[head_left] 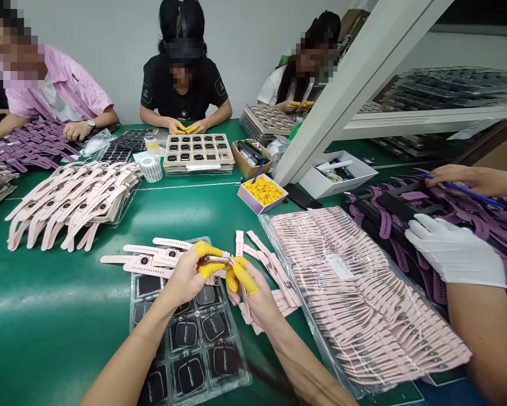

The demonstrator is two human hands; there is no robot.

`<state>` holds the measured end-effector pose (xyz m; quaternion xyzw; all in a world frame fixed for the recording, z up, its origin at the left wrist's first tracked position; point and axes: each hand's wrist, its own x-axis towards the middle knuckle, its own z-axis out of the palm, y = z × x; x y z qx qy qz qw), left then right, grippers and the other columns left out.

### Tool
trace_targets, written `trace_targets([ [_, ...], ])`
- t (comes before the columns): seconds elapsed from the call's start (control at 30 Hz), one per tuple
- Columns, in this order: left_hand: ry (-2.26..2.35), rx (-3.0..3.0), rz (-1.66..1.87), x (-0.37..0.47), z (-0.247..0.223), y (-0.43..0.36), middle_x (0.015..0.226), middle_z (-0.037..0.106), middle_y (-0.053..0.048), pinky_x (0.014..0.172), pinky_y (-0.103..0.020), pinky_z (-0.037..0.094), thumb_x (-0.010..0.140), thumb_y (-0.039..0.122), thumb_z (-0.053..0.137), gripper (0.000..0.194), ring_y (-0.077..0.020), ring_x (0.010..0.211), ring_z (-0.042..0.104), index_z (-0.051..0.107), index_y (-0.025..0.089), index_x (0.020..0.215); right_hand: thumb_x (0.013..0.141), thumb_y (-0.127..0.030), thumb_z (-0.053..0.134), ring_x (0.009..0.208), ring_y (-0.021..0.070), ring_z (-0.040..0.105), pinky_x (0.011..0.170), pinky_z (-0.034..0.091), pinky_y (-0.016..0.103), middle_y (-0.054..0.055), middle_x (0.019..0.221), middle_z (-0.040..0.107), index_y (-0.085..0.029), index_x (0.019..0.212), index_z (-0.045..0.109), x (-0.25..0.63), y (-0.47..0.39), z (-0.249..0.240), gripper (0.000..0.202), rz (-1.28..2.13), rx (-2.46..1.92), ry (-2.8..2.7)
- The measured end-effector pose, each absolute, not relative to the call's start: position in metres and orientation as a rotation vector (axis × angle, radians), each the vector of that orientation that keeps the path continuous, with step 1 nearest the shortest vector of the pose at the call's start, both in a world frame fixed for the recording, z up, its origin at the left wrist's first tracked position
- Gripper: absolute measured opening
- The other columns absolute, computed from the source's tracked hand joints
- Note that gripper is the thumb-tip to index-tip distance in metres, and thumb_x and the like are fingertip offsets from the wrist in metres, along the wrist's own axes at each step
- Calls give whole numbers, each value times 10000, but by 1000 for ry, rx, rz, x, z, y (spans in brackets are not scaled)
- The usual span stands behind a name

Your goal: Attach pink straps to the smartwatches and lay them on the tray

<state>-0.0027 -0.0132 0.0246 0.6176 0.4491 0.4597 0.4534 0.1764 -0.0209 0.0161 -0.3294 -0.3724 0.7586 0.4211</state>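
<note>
The thin device (216, 260), which looks like a watch body seen edge-on, is up off the worktop (58, 304), between the two hands. Its long axis runs roughly left to right, across the view. The left hand (188, 274) has it pinched at the left end between thumb and forefinger, both in yellow covers, so the body reaches out rightward from that grip. The right hand (258, 293) comes in from the near right, its covered fingertips closed together on a small pale pink piece at the device's right end. That end is right beside the right fingertips, and the left hand is the nearer one to the body's other end. Whether the pink piece is joined to the device or only against it, the fingers hide.

A pink strap (245, 304) shows just below the right fingers, running toward the near side; whether it hangs from the grip or lies on the worktop, I cannot tell. Loose straps (274, 265) lie to the right of the hands, with the bag of straps (363, 293) beyond them. Under and nearer than the hands is the clear tray (197, 354) of dark square faces, and strapped watches (145, 261) lie across its far left part.
</note>
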Motion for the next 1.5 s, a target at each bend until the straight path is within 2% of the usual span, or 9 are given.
trace_targets([
  [0.13, 1005, 1196, 1418, -4, 28, -7, 1092, 712, -93, 940, -356, 579, 871, 435, 739, 282, -203, 1017, 704, 664, 173, 944, 932, -600, 664, 442, 45, 243, 422, 188, 191, -79, 625, 400, -181, 960, 559, 182, -19, 17, 433, 2212, -818, -938],
  [0.27, 1071, 718, 1722, -19, 37, 3, 1057, 732, -52, 717, -320, 622, 854, 472, 747, 378, -151, 710, 729, 510, 202, 970, 900, -583, 689, 465, 42, 186, 440, 111, 198, -82, 633, 378, -176, 937, 545, 195, -9, 20, 433, 2402, -906, -1056],
  [0.37, 1223, 638, 1772, -20, 36, 6, 1105, 732, -74, 619, -273, 606, 833, 494, 758, 440, -123, 623, 697, 495, 213, 1048, 856, -557, 745, 494, 54, 303, 465, 212, 194, -53, 669, 473, -185, 895, 518, 199, -2, 19, 438, 2142, -1032, -1138],
  [0.47, 1261, 831, 1399, -5, 25, -1, 1214, 710, -128, 559, -250, 581, 881, 479, 695, 474, -135, 662, 704, 538, 201, 1232, 898, -562, 699, 534, 80, 424, 524, 335, 212, -28, 679, 531, -182, 866, 532, 194, -4, 18, 417, 1897, -990, -1086],
  [0.57, 1209, 1277, 1094, 7, 12, -11, 1284, 683, -136, 770, -307, 621, 959, 365, 571, 423, -194, 970, 725, 573, 197, 1346, 919, -573, 672, 481, 74, 409, 475, 317, 211, -39, 644, 519, -178, 875, 548, 184, -11, 16, 416, 1928, -900, -1019],
  [0.7, 1111, 1871, 1001, 3, 6, -14, 1378, 621, -100, 1124, -380, 481, 966, 161, 460, 452, -197, 1285, 584, 578, 239, 1395, 916, -512, 695, 442, 68, 406, 429, 291, 201, -39, 599, 524, -170, 827, 542, 176, -16, 14, 386, 2016, -821, -1044],
  [1.0, 1114, 2035, 1008, 1, 12, -14, 1331, 608, -73, 1101, -286, 464, 1011, 140, 414, 436, -139, 1251, 570, 506, 244, 1425, 848, -452, 769, 393, 45, 289, 384, 213, 172, -78, 529, 438, -176, 817, 530, 175, -13, 19, 366, 2116, -773, -731],
  [1.27, 1111, 2086, 811, -4, 22, -17, 1423, 507, -133, 1152, -346, 449, 1050, 239, 372, 442, -174, 1322, 510, 432, 201, 1486, 840, -441, 773, 383, 43, 256, 386, 190, 180, -77, 516, 414, -176, 785, 522, 176, -12, 13, 369, 2128, -778, -639],
  [1.5, 1153, 2231, 771, -6, 22, -16, 1299, 555, -143, 1063, -358, 511, 1032, 239, 406, 404, -195, 1213, 547, 493, 161, 1418, 779, -475, 809, 389, 36, 234, 384, 165, 174, -88, 513, 400, -186, 780, 491, 175, -12, 13, 430, 2124, -878, -670],
])
